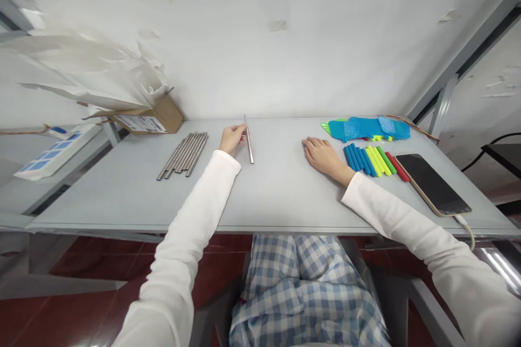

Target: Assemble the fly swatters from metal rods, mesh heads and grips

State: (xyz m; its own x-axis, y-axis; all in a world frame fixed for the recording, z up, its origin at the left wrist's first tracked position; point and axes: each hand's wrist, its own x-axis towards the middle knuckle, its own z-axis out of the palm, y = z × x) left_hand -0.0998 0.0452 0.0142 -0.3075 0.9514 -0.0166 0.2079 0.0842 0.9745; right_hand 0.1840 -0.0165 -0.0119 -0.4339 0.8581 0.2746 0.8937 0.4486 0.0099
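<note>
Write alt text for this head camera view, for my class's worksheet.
On a pale table, the left hand holds a thin metal rod beside a row of similar rods. The right hand rests flat near blue, green, yellow and red sticks and a smartphone.

Silver rod (249, 145); white sleeves (191, 217); blue, yellow, green, red sticks (368, 161).

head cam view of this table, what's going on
A person at a grey table holds a single metal rod in their left hand, beside a row of similar rods. Their right hand rests on the tabletop near coloured sticks, with a smartphone further right.
</note>
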